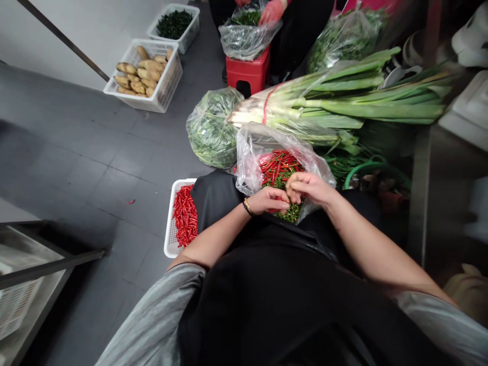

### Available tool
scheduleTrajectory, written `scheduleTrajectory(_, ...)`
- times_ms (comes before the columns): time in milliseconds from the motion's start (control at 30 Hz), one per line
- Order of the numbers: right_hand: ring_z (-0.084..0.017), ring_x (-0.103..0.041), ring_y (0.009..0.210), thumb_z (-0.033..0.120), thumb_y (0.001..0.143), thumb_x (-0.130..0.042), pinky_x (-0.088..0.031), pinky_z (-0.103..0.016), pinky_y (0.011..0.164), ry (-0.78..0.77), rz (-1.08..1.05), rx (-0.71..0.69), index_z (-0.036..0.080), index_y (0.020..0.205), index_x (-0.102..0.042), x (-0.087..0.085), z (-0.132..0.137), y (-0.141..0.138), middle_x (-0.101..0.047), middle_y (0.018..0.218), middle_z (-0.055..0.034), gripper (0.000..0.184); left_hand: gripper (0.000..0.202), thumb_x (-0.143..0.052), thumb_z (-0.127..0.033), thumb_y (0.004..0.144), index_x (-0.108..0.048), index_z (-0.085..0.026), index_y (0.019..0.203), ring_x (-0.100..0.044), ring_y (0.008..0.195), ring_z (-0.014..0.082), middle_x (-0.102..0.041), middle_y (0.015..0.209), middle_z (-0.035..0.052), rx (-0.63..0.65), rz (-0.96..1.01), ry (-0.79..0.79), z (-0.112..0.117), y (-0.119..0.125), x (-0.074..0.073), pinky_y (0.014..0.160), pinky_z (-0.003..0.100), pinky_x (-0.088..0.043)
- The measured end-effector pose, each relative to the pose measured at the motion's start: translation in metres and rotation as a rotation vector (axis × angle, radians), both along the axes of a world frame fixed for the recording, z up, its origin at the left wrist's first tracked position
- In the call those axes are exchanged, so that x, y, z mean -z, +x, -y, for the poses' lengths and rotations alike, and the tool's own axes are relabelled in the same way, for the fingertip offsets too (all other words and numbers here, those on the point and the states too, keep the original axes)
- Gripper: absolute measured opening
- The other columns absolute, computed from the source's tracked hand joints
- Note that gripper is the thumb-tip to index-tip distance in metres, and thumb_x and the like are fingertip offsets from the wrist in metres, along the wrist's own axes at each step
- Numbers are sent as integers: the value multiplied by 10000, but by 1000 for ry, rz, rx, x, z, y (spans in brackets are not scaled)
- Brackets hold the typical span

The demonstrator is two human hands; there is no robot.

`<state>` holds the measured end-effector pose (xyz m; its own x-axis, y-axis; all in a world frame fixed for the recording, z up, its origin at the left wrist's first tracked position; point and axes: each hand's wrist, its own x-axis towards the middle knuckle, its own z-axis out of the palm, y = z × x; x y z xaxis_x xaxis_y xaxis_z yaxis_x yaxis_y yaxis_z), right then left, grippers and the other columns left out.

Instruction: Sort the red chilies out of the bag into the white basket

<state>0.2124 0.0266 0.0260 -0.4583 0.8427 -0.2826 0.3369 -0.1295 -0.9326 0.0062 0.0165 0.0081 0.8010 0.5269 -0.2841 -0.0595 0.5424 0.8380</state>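
A: State the condition of the left hand [270, 199].
B: Fingers curled inward, nearly closed. They have hold of red chilies [280, 163]; the exact count cannot be told.

A: State the condition of the right hand [310, 187].
B: Fingers bent, tips bunched close together, just beside the left fingertips. Whether they grip anything cannot be told.

A: Locate the chilies.
B: The main batch lies in the open clear bag [248, 165], directly below and beyond both hands. Red pods are at the far side; green stems [293, 213] are nearer the body. A second batch lies in the white tray [168, 235], left of the bag, partly covered by the left knee [215, 195]. One loose pod [130, 202] is on the floor [114, 157].

A: List the adjacent items.
B: Leeks [328, 104], tied with a red band [266, 104], lie just beyond the bag. Bagged greens [213, 127] sit at their root end.
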Motion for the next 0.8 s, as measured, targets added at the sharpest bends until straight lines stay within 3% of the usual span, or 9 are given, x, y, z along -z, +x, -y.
scheduleTrajectory(133,-260,-644,983,388,924,-481,-501,-363,785,429,838,-76,158,1177,-634,14,-44,-1,-609,1255,-178,374,503,-758,-545,593,-590,-146,850,-420,410,69,-579,552,-8,-120,158,-163,-3,-7,7,366,184,-190)
scheduleTrajectory(200,-282,-648,1004,286,949,-406,-484,-371,804,426,1113,-200,126,1167,-657,19,-59,-6,-592,1271,-204,368,478,-769,-517,597,-570,-153,835,-434,417,70,-561,562,-16,-162,139,-205,-4,-7,9,358,171,-187)
scheduleTrajectory(300,-294,-659,964,255,957,-362,-473,-367,792,399,1238,-300,75,1085,-691,19,-64,-6,-635,1177,-235,396,414,-806,-422,619,-500,-164,723,-295,352,23,-417,478,-79,-236,32,-267,-6,-2,9,354,151,-126)
scheduleTrajectory(367,-300,-652,960,297,959,-376,-469,-369,796,438,1247,-257,74,1049,-698,14,-55,0,-662,1121,-232,401,384,-808,-392,652,-512,-160,730,-231,337,6,-347,462,-104,-298,-40,-313,-7,3,10,358,146,-87)
scheduleTrajectory(433,-290,-648,932,350,951,-416,-471,-360,784,442,1197,-224,106,1002,-702,7,-36,6,-689,1042,-198,379,348,-776,-408,712,-565,-148,805,-240,334,4,-386,488,-93,-338,-96,-341,-7,9,10,356,147,-80)
scheduleTrajectory(533,-249,-635,877,355,954,-430,-473,-334,763,441,940,-293,152,929,-685,-4,5,7,-685,944,-146,327,345,-740,-433,760,-562,-139,784,-275,337,-3,-499,549,-49,-356,-132,-331,-6,17,12,350,148,-97)
scheduleTrajectory(633,-211,-606,802,355,981,-386,-466,-312,728,499,611,-369,174,881,-641,-9,34,1,-641,866,-114,328,380,-759,-415,735,-507,-139,663,-272,328,-6,-502,517,-40,-235,-113,-307,-3,18,15,346,152,-109)
scheduleTrajectory(700,-188,-583,755,369,989,-378,-460,-298,706,491,441,-398,190,843,-608,-11,37,-1,-612,830,-89,325,357,-751,-388,725,-509,-141,637,-263,313,3,-492,477,-37,-156,-104,-309,-2,15,17,340,160,-108)
scheduleTrajectory(800,-168,-561,718,368,977,-408,-451,-287,692,431,315,-473,196,792,-580,-16,24,-2,-587,803,-63,306,267,-690,-331,728,-529,-142,629,-252,293,18,-482,434,-31,-190,-148,-314,0,12,20,331,170,-100)
